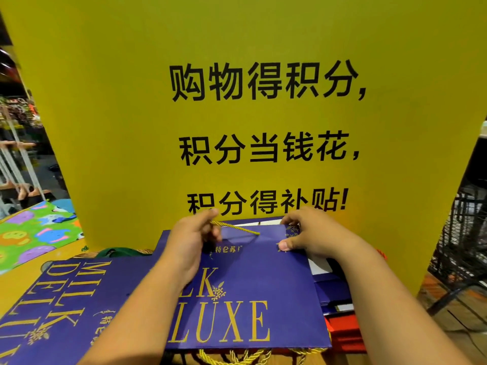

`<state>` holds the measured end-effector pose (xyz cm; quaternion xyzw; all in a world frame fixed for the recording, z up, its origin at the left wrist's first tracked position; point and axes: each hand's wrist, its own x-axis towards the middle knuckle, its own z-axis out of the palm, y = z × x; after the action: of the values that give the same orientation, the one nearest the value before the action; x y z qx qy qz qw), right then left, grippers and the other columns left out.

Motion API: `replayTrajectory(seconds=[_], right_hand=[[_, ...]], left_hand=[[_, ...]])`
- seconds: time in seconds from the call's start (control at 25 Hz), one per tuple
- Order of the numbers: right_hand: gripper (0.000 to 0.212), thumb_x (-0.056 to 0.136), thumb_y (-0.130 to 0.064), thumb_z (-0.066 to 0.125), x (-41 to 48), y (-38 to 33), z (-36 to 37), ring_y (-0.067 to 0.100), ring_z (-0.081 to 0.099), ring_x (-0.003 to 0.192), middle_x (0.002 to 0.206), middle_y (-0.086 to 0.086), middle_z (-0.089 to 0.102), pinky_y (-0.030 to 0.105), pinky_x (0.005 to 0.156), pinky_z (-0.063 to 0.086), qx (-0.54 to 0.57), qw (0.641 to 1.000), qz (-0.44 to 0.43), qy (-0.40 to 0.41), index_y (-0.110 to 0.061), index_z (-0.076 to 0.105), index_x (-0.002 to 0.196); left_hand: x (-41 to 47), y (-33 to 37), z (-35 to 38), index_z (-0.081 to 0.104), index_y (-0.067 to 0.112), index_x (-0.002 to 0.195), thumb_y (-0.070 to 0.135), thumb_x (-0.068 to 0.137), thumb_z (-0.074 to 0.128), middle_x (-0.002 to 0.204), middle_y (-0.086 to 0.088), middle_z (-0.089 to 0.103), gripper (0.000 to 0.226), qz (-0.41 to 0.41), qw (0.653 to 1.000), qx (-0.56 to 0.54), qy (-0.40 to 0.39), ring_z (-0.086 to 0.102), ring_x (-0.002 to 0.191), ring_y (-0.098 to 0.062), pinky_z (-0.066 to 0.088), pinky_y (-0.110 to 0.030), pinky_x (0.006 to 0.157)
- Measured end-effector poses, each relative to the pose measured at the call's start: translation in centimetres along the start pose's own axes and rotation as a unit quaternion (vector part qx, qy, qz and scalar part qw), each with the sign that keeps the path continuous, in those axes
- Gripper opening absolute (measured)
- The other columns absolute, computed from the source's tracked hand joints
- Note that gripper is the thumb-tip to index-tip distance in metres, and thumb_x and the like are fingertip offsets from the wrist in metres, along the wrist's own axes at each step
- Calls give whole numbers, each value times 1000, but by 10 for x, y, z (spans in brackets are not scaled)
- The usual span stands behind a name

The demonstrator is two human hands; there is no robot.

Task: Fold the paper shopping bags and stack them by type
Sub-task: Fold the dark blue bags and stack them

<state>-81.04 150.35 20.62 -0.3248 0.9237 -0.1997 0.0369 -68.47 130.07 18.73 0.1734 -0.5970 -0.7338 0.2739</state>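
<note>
Now, left hand (193,241) pinches the gold rope handle (237,227) of a purple paper bag (250,285), right hand (308,233) its top corner; a trapped cord could skew the fold.

A yellow sign (237,35) (three lines of black Chinese characters) stands upright just beyond the left hand (191,241) and right hand (313,233). Well left of the left hand lies a green cartoon-print sheet (34,233), with white rods (15,154) beyond it. Right of the right hand, a black wire rack (463,233) stands on a wood floor (453,317).
</note>
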Motion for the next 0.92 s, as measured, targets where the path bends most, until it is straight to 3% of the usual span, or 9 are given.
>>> replayTrajectory(seconds=[0.12, 0.32, 0.4, 0.48, 0.52, 0.6, 0.72, 0.8, 0.92], right_hand=[[70, 77, -41, 83, 1, 2, 4, 19, 51, 123, 137, 0, 52, 32, 97, 45, 43, 999, 2, 19, -28, 51, 137], [62, 77, -40, 83, 6, 10, 6, 20, 54, 112, 128, 2, 55, 32, 87, 46, 86, 989, 51, 112, -22, 48, 125], [42, 82, -43, 78, 4, 17, 1, 21, 55, 101, 117, 3, 57, 32, 79, 45, 30, 983, 84, 160, -22, 51, 106], [27, 88, -46, 70, 1, 21, -6, 21, 55, 100, 113, 3, 59, 32, 79, 46, -30, 984, 95, 148, -23, 56, 95], [27, 90, -48, 68, 0, 21, -9, 19, 55, 101, 116, 4, 60, 32, 82, 48, -37, 989, 84, 114, -24, 59, 98], [56, 84, -54, 72, -4, 17, -13, 22, 53, 117, 137, 5, 51, 35, 95, 47, -9, 998, 54, 22, -25, 55, 128], [117, 66, -60, 83, -11, 5, -13, 32, 25, 148, 164, 2, 19, 50, 115, 34, 34, 996, 44, -68, -42, 10, 156], [110, 70, -60, 81, -10, 6, -10, 32, 23, 148, 163, -1, 23, 49, 116, 31, -19, 996, 38, -78, -42, 15, 156], [86, 83, -47, 76, -9, 14, -13, 29, 34, 143, 158, 2, 34, 42, 114, 35, -13, 997, 50, -65, -37, 30, 154]], left_hand=[[1, 21, -11, 52, 17, 66, 19, 74, 64, 56, -2, 43, 15, -43, 967, -251, -29, 43, 60, -19, 37, -30, 68], [-3, 30, -10, 48, 16, 62, 26, 69, 68, 72, -6, 54, 23, -4, 945, -312, -98, 60, 76, -23, 43, -33, 85], [1, 27, -7, 62, 11, 80, 33, 62, 80, 92, -6, 69, 34, 38, 975, -182, -121, 66, 90, -18, 47, -27, 87], [6, 18, -7, 65, 13, 112, 38, 49, 94, 117, -4, 65, 73, 105, 969, 202, -92, 62, 106, -14, 48, -25, 92], [9, 10, -8, 60, 13, 121, 38, 52, 95, 124, -5, 57, 81, 147, 902, 405, -36, 56, 115, -20, 45, -30, 97], [4, 2, -3, 50, 13, 115, 46, 62, 89, 117, -9, 51, 73, 191, 756, 623, 67, 52, 114, -31, 44, -38, 91], [-10, 19, 1, 49, 23, 104, 74, 70, 68, 105, -2, 58, 65, 64, 699, 712, -22, 59, 102, -23, 46, -33, 76], [-8, 24, -8, 50, 35, 128, 89, 58, 60, 132, 1, 50, 89, -17, 671, 726, -151, 51, 122, -20, 45, -34, 98], [-13, 26, -11, 9, 47, 154, 108, 23, 35, 165, 11, -3, 146, -65, 616, 732, -284, 3, 153, -26, 14, -48, 122]])
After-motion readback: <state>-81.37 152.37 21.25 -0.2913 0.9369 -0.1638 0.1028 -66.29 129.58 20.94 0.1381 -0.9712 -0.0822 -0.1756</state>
